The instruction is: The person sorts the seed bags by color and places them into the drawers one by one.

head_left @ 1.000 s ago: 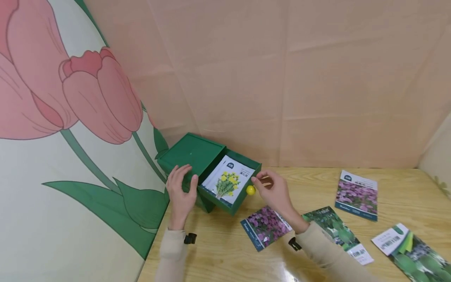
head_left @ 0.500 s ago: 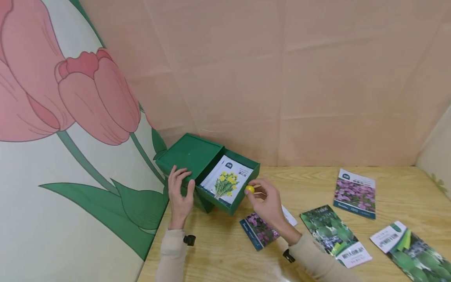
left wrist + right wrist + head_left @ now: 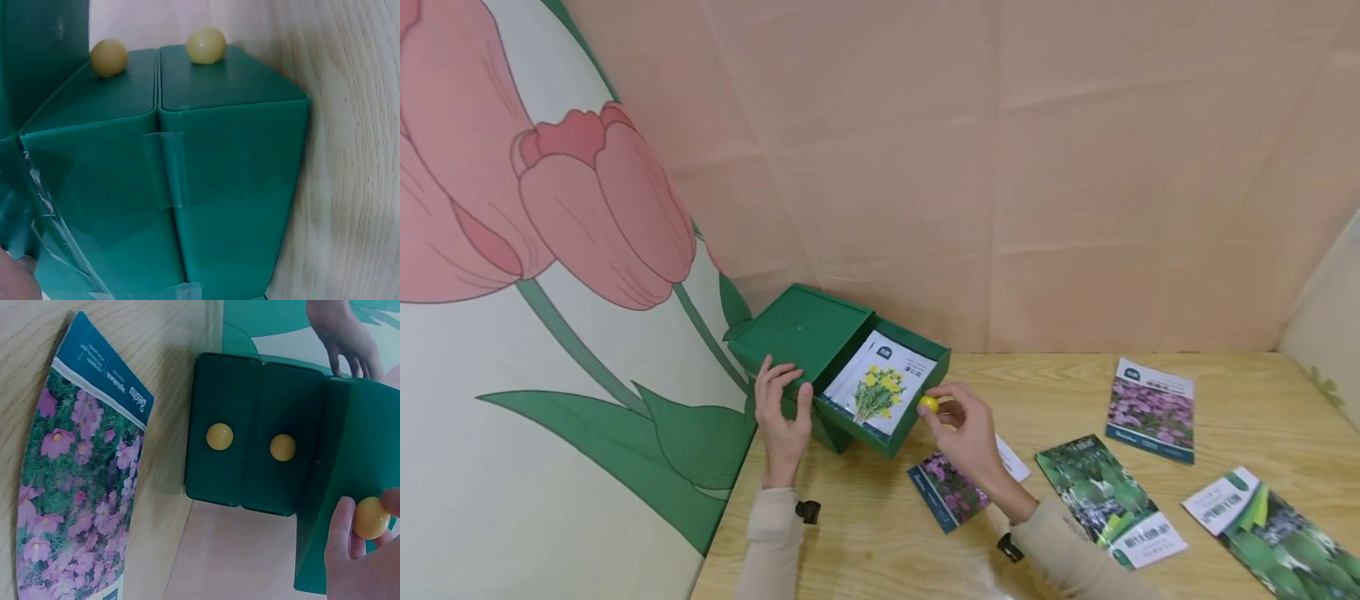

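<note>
A green drawer unit stands at the table's left side, its top drawer pulled out. In that drawer lies a stack of seed packets, the uppermost printed with yellow flowers. My right hand pinches the yellow round knob on the drawer's front between thumb and fingers. My left hand rests its fingers on the near top edge of the unit, thumb spread apart. Below, two more drawers with yellow knobs are pushed in, seen in both wrist views.
A purple-flower seed packet lies partly under my right forearm. Further right on the wooden table are another purple-flower packet and two green packets. A tulip-printed panel borders the left, a pinkish cloth the back.
My right hand has moved from just above the knob to gripping it. My left hand stays at the unit's edge. How far the drawer stands out looks unchanged.
</note>
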Demonstrator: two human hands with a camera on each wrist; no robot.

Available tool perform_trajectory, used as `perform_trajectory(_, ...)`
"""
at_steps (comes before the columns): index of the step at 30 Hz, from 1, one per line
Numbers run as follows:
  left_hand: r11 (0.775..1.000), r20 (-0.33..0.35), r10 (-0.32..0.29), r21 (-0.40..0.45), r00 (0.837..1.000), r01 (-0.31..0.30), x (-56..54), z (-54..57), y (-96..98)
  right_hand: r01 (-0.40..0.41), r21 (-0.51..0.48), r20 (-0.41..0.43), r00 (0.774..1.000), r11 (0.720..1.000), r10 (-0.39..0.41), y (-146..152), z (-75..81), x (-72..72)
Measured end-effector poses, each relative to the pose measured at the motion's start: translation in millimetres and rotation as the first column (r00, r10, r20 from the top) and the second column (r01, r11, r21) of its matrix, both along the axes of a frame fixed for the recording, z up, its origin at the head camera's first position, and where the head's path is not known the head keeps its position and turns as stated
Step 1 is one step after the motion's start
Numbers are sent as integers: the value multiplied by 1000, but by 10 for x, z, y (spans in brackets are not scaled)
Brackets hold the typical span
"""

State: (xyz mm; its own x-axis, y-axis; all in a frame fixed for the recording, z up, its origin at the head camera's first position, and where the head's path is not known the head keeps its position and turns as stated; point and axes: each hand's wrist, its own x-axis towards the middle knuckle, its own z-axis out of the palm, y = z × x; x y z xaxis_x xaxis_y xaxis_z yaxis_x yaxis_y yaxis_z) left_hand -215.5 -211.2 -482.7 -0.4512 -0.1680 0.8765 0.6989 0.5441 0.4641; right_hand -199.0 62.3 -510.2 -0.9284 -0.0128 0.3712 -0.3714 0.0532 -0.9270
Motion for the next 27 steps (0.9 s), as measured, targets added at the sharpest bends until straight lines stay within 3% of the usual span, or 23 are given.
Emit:
perform_trajectory(16, 998, -28, 56, -17, 998, -56, -4, -8, -16, 13, 14, -6, 1000, 1000, -13, -32, 8, -51)
perform_trajectory(27, 998, -31, 40, -43, 999, -42, -17, 3, -23, 8, 38, 10, 1000, 999, -8, -12, 43, -55)
